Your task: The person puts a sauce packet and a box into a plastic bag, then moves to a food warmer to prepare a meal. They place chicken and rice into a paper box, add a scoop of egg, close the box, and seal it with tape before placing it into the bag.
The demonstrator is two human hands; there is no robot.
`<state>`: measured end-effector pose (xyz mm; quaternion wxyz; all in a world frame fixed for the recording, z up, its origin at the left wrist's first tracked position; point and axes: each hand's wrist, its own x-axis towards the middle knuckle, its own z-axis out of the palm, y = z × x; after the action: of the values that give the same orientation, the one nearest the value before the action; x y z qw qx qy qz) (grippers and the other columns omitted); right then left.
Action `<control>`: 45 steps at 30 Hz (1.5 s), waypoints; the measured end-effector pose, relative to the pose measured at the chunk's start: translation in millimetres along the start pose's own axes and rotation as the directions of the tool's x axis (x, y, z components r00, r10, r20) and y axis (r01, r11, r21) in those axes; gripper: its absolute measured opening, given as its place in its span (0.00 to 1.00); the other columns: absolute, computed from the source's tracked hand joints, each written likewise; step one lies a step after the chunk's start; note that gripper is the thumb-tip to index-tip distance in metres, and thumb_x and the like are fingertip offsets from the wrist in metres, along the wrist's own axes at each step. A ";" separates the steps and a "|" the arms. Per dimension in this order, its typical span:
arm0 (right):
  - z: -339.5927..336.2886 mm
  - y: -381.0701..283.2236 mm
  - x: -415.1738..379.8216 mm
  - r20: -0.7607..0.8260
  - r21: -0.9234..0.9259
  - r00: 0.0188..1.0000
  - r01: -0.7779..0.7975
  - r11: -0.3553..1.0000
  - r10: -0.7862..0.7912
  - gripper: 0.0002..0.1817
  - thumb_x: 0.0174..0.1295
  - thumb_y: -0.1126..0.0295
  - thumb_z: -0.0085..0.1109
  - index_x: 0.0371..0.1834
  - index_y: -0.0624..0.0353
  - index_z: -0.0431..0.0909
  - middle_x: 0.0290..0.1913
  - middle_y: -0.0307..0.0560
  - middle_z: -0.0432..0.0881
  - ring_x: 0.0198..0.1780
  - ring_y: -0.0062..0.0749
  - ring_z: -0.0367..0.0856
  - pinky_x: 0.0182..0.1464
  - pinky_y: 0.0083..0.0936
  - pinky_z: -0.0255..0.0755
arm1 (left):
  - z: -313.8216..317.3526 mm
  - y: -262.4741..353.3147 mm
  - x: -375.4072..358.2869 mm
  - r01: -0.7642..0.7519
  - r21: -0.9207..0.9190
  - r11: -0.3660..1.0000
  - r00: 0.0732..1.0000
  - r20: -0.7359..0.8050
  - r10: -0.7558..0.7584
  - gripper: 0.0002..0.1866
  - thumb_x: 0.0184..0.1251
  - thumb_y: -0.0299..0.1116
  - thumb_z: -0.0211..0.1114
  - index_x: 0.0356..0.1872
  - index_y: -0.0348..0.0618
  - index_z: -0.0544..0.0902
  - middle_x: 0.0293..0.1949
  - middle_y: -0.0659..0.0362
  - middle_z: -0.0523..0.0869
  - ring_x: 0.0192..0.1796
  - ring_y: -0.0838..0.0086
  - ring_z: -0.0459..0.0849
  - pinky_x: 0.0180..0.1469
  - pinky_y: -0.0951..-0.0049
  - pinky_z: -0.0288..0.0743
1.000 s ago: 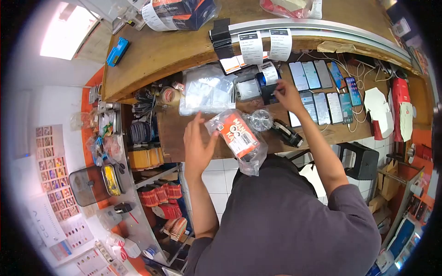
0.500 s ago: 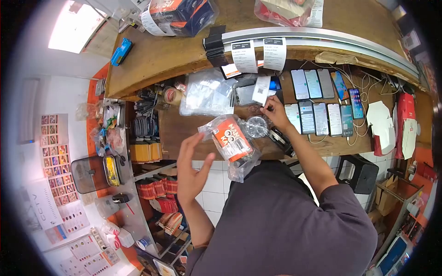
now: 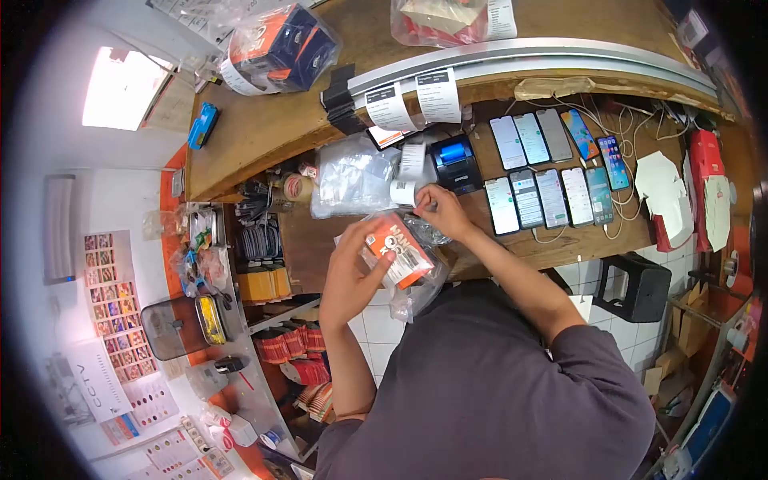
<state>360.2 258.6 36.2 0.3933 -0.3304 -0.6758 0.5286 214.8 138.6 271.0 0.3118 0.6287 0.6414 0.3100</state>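
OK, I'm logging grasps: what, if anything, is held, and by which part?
The right hand pinches a paper label near its right end. The left hand is over the left side of the bagged orange box; its hold is unclear.

I find room over bare surface (image 3: 304, 254) left of the left hand (image 3: 352, 276); rightward, a printer (image 3: 456, 170) and two rows of phones (image 3: 550, 198) obstruct me, and an upper shelf (image 3: 268, 132) overhangs beyond.

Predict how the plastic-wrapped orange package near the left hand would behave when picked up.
The orange package would probably feel slippery, being in glossy clear wrap. That wrap may flop at its loose, wrinkled end. The package seems unlikely to roll, given its straight edges.
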 end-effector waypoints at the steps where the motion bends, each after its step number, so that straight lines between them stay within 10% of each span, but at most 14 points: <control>1: 3.2 -13.0 1.4 -0.045 0.169 0.996 -0.071 0.983 0.079 0.12 0.54 0.79 0.71 0.36 0.59 0.75 0.33 0.37 0.81 0.35 0.15 0.77 0.39 0.20 0.72 | -2.0 -2.7 0.3 0.036 0.026 0.999 0.998 -0.062 -0.034 0.24 0.63 0.29 0.70 0.60 0.36 0.77 0.57 0.47 0.80 0.60 0.57 0.79 0.62 0.64 0.71; 5: -12.5 -103.6 -9.5 -0.032 0.718 0.973 -0.138 0.682 0.230 0.10 0.60 0.79 0.68 0.39 0.62 0.74 0.31 0.38 0.80 0.39 0.16 0.80 0.40 0.20 0.74 | 5.4 -31.6 16.3 0.185 0.132 0.974 0.956 -0.254 -0.147 0.20 0.66 0.31 0.68 0.57 0.35 0.79 0.49 0.47 0.84 0.53 0.57 0.83 0.58 0.66 0.73; 9: -33.0 -140.9 -32.4 0.080 0.709 0.982 -0.179 0.682 0.173 0.10 0.61 0.78 0.67 0.39 0.63 0.73 0.33 0.39 0.80 0.41 0.18 0.81 0.41 0.19 0.74 | 35.7 -35.1 38.9 0.197 -0.292 0.936 0.980 0.023 -0.199 0.16 0.69 0.35 0.65 0.50 0.32 0.80 0.37 0.48 0.86 0.40 0.57 0.85 0.48 0.65 0.76; 11: -50.6 -154.8 -39.3 0.202 0.258 0.958 -0.254 0.932 0.205 0.12 0.61 0.78 0.68 0.42 0.62 0.73 0.39 0.40 0.81 0.37 0.18 0.80 0.41 0.17 0.75 | 38.7 -23.2 41.9 0.077 -0.448 0.891 0.997 0.005 -0.083 0.16 0.69 0.35 0.65 0.48 0.31 0.80 0.34 0.48 0.87 0.37 0.57 0.85 0.45 0.65 0.77; 13: -75.8 -188.7 -32.4 0.214 -0.023 0.958 -0.190 0.982 0.190 0.13 0.59 0.77 0.68 0.44 0.63 0.75 0.37 0.42 0.82 0.39 0.28 0.83 0.48 0.25 0.76 | 31.5 10.0 39.5 0.089 -0.102 0.991 0.994 -0.054 -0.095 0.12 0.67 0.31 0.65 0.45 0.32 0.81 0.36 0.46 0.86 0.38 0.55 0.85 0.42 0.65 0.76; 15: -84.5 -206.4 -25.6 0.008 -0.361 0.942 0.315 0.877 -0.335 0.14 0.58 0.72 0.67 0.46 0.60 0.77 0.36 0.45 0.83 0.42 0.43 0.83 0.55 0.37 0.72 | 32.5 6.3 31.3 -0.073 0.099 0.992 0.993 -0.086 0.082 0.11 0.66 0.31 0.65 0.45 0.35 0.82 0.37 0.45 0.86 0.39 0.52 0.83 0.43 0.61 0.76; 17: -84.8 -207.5 -20.1 -0.003 -0.317 0.934 0.339 0.886 -0.358 0.12 0.58 0.71 0.65 0.45 0.60 0.80 0.31 0.45 0.82 0.42 0.48 0.81 0.59 0.42 0.67 | 24.4 24.8 24.9 -0.208 0.244 0.947 0.958 0.247 0.147 0.13 0.67 0.34 0.66 0.46 0.35 0.83 0.41 0.44 0.86 0.47 0.46 0.82 0.52 0.57 0.73; 19: -93.2 -189.9 -15.8 0.396 -0.221 0.911 0.218 0.951 -0.117 0.09 0.60 0.70 0.64 0.42 0.61 0.80 0.31 0.47 0.81 0.39 0.45 0.81 0.55 0.40 0.69 | 24.4 30.1 26.7 -0.138 0.229 0.964 0.971 0.225 0.085 0.13 0.68 0.35 0.64 0.45 0.36 0.83 0.39 0.45 0.86 0.46 0.47 0.82 0.51 0.54 0.72; 24: -96.6 -191.9 -13.3 0.463 -0.116 0.884 0.135 0.984 -0.067 0.08 0.64 0.69 0.62 0.39 0.62 0.77 0.33 0.52 0.81 0.37 0.50 0.81 0.40 0.38 0.72 | 22.7 12.5 31.4 -0.075 0.161 0.984 0.961 0.276 0.028 0.11 0.70 0.38 0.62 0.41 0.41 0.85 0.32 0.47 0.85 0.37 0.55 0.81 0.42 0.58 0.73; 30: -86.7 -182.5 -18.0 0.385 -0.128 0.914 0.189 0.974 -0.127 0.09 0.66 0.68 0.61 0.38 0.63 0.74 0.36 0.54 0.80 0.40 0.54 0.81 0.43 0.40 0.72 | 39.6 0.0 29.0 0.054 -0.324 0.944 0.998 0.053 -0.039 0.11 0.72 0.33 0.62 0.35 0.34 0.83 0.30 0.52 0.86 0.35 0.67 0.84 0.39 0.72 0.73; 35: -119.1 -190.3 -7.1 0.377 -0.169 0.925 0.117 0.979 -0.045 0.10 0.65 0.68 0.64 0.42 0.64 0.82 0.38 0.53 0.86 0.39 0.44 0.87 0.43 0.30 0.78 | 1.1 7.6 27.4 -0.194 0.001 0.981 0.976 -0.101 0.193 0.13 0.70 0.33 0.64 0.49 0.34 0.82 0.40 0.46 0.88 0.39 0.68 0.86 0.44 0.69 0.75; 37: -143.3 -204.3 -3.4 0.209 -0.123 0.978 0.031 0.992 -0.005 0.07 0.64 0.71 0.63 0.40 0.65 0.84 0.33 0.49 0.87 0.35 0.24 0.86 0.40 0.24 0.77 | -19.0 25.7 27.0 0.254 -0.049 0.966 0.943 -0.209 -0.259 0.17 0.69 0.33 0.65 0.54 0.36 0.80 0.48 0.44 0.86 0.40 0.63 0.86 0.45 0.67 0.76; 41: -150.7 -224.8 4.4 0.479 -0.309 0.875 0.251 0.918 -0.078 0.10 0.67 0.65 0.61 0.41 0.60 0.84 0.33 0.56 0.85 0.34 0.49 0.84 0.40 0.36 0.76 | 12.6 36.6 32.6 -0.284 0.019 0.959 0.958 -0.041 0.284 0.13 0.69 0.35 0.64 0.49 0.38 0.82 0.38 0.48 0.81 0.42 0.59 0.81 0.48 0.63 0.74; 45: -163.4 -246.6 20.4 0.611 -0.482 0.791 0.341 0.807 0.031 0.13 0.64 0.66 0.62 0.50 0.57 0.81 0.41 0.58 0.85 0.42 0.57 0.83 0.45 0.42 0.76 | 31.7 33.2 55.9 -0.257 -0.010 0.966 0.958 0.131 0.256 0.13 0.73 0.35 0.60 0.36 0.32 0.79 0.33 0.49 0.77 0.39 0.55 0.78 0.46 0.62 0.72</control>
<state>486.9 295.5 301.7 0.0898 -0.1913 -0.9156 0.3421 259.4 195.2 277.3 0.3081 0.7266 0.5338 0.3036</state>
